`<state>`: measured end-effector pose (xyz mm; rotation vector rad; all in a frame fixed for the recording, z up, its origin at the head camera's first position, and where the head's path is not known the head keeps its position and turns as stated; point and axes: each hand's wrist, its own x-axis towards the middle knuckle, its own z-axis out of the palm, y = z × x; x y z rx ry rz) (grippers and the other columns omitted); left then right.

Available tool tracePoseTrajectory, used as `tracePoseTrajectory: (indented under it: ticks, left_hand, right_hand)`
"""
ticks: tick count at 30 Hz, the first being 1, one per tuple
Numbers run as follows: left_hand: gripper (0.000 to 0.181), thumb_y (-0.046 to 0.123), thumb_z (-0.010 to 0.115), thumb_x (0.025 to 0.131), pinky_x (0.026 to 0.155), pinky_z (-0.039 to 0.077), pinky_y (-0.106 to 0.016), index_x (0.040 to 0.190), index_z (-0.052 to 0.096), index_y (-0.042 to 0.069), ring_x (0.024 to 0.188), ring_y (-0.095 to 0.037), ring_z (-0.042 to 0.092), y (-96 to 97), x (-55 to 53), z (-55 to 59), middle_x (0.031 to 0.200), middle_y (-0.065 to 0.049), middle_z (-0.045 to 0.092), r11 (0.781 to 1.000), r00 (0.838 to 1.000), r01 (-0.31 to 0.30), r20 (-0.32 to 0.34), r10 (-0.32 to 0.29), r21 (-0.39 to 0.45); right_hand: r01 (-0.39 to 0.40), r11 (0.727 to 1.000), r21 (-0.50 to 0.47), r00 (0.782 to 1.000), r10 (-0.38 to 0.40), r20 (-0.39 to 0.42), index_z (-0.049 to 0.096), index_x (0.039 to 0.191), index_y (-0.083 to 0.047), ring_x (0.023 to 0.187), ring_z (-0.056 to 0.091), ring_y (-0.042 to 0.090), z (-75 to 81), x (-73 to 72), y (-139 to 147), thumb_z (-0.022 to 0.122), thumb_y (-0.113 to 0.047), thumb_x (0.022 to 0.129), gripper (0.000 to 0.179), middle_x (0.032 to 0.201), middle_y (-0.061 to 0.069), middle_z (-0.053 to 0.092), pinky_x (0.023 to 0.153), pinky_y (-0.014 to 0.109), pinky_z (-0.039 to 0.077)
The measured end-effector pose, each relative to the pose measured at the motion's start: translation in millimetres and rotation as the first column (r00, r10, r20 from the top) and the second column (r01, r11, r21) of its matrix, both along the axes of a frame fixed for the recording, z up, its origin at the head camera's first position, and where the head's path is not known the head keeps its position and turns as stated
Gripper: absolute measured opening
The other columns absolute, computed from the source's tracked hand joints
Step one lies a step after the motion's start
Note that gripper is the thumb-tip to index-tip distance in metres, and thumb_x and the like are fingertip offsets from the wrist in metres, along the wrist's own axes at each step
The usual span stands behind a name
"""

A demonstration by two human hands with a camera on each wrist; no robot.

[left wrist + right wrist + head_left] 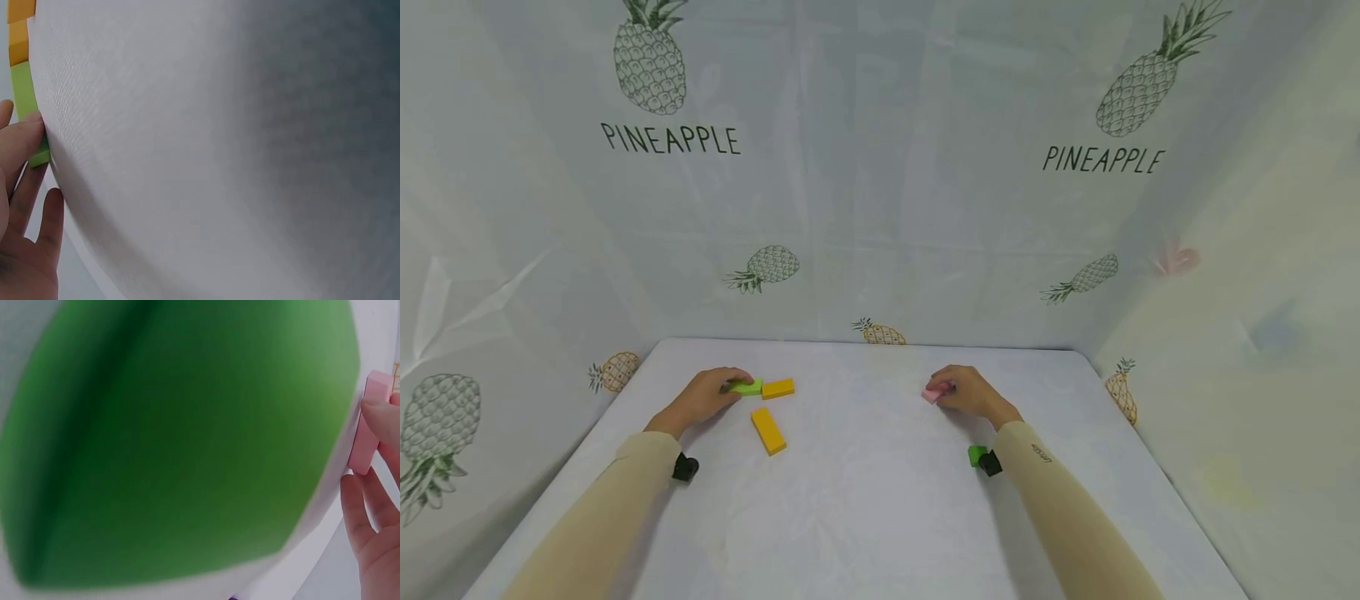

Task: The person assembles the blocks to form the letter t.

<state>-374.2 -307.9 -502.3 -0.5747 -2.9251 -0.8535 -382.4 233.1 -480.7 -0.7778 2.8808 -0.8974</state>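
Note:
At the far left of the table, my left hand point(711, 393) pinches a light green block point(748, 387) between thumb and fingers. That block lies end to end with a yellow-orange block point(778, 388). The left wrist view shows the thumb on the side of the green block point(25, 94). Toward the far right, my right hand point(967, 392) grips a pink block point(932, 393). In the right wrist view the thumb presses the side of the pink block point(365, 437), whose lower edge is close to the tabletop.
A second yellow-orange block point(768, 431) lies slantwise nearer to me. Beside my right wrist is a darker green block point(977, 455), filling much of the right wrist view. The white table point(865, 500) ends at a pineapple-print curtain point(880, 208) behind and at both sides.

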Motion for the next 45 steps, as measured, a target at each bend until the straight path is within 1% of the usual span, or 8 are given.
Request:
tracePoseTrajectory:
  ticks: [5,10,14,20,24,33,40,45]
  left_hand:
    - [0.033,-0.003,0.072,0.098,0.113,0.046,-0.063,0.130,0.071,0.005,0.133,-0.044,0.058,0.0,0.4,-0.9,0.139,-0.020,0.067,1.000,1.000,0.006,-0.002,-0.006,-0.004]
    - [0.033,-0.004,0.071,0.098,0.113,0.046,-0.063,0.130,0.071,0.006,0.133,-0.044,0.058,0.6,0.3,-0.7,0.139,-0.020,0.067,1.000,1.000,0.011,-0.010,-0.011,-0.006]
    - [0.033,-0.004,0.072,0.098,0.113,0.046,-0.062,0.129,0.072,0.005,0.133,-0.043,0.058,2.1,0.0,1.0,0.139,-0.020,0.067,1.000,1.000,0.007,-0.011,-0.007,-0.009]
    - [0.032,-0.004,0.071,0.098,0.111,0.047,-0.062,0.129,0.072,0.005,0.133,-0.044,0.058,6.6,3.2,6.7,0.138,-0.020,0.067,1.000,1.000,-0.001,-0.002,0.001,0.008]
    - [0.032,-0.004,0.071,0.098,0.111,0.048,-0.061,0.129,0.072,0.005,0.132,-0.043,0.059,7.0,4.4,7.1,0.138,-0.020,0.068,1.000,1.000,-0.009,-0.006,0.009,-0.001]
    - [0.031,-0.004,0.072,0.097,0.110,0.049,-0.061,0.127,0.073,0.007,0.129,-0.041,0.061,2.9,1.2,0.5,0.136,-0.018,0.069,1.000,1.000,-0.017,-0.008,0.017,0.011]
    - [0.029,-0.003,0.072,0.098,0.108,0.050,-0.061,0.124,0.075,0.008,0.126,-0.041,0.062,3.5,2.2,3.0,0.136,-0.019,0.069,0.999,0.999,-0.037,-0.012,0.038,0.031]
    - [0.028,0.000,0.072,0.099,0.109,0.048,-0.062,0.125,0.075,0.009,0.128,-0.042,0.061,1.2,5.5,6.7,0.137,-0.019,0.069,0.998,0.999,-0.052,-0.007,0.052,0.043]
  right_hand:
    - [0.002,1.000,-0.015,1.000,-0.002,0.010,0.080,0.117,-0.004,0.129,0.064,0.038,0.0,0.7,-1,0.080,0.002,0.092,0.026,0.135,0.019,0.070,0.109,0.053,0.052]
    - [0.016,0.999,-0.032,1.000,-0.016,0.022,0.080,0.116,-0.003,0.126,0.065,0.038,2.9,2.4,-2,0.080,0.004,0.091,0.025,0.132,0.019,0.071,0.108,0.053,0.054]
    - [0.042,0.999,-0.017,0.999,-0.041,0.036,0.081,0.115,-0.004,0.127,0.065,0.036,3.7,1.5,-2,0.080,0.002,0.092,0.024,0.133,0.017,0.072,0.108,0.051,0.054]
    - [0.096,0.995,-0.007,0.992,-0.096,0.080,0.082,0.116,-0.009,0.129,0.065,0.033,1.5,-2.4,-1,0.080,-0.003,0.094,0.024,0.135,0.012,0.072,0.109,0.050,0.054]
    - [0.092,0.996,0.003,0.993,-0.092,0.074,0.082,0.116,-0.009,0.128,0.066,0.033,2.2,-3.5,-2,0.080,-0.002,0.093,0.024,0.135,0.013,0.072,0.108,0.049,0.054]
    - [0.099,0.994,0.038,0.992,-0.101,0.075,0.082,0.117,-0.007,0.129,0.065,0.033,0.8,-8.3,-4,0.081,0.001,0.092,0.026,0.136,0.013,0.072,0.108,0.047,0.055]
    - [0.089,0.996,0.012,0.993,-0.089,0.080,0.081,0.117,-0.004,0.129,0.065,0.035,3.5,-6.4,-5,0.080,0.003,0.092,0.027,0.136,0.015,0.071,0.108,0.047,0.055]
    - [0.093,0.995,0.020,0.992,-0.095,0.081,0.080,0.118,-0.004,0.130,0.064,0.035,2.1,-7.3,-5,0.080,0.003,0.092,0.028,0.137,0.015,0.071,0.109,0.047,0.054]
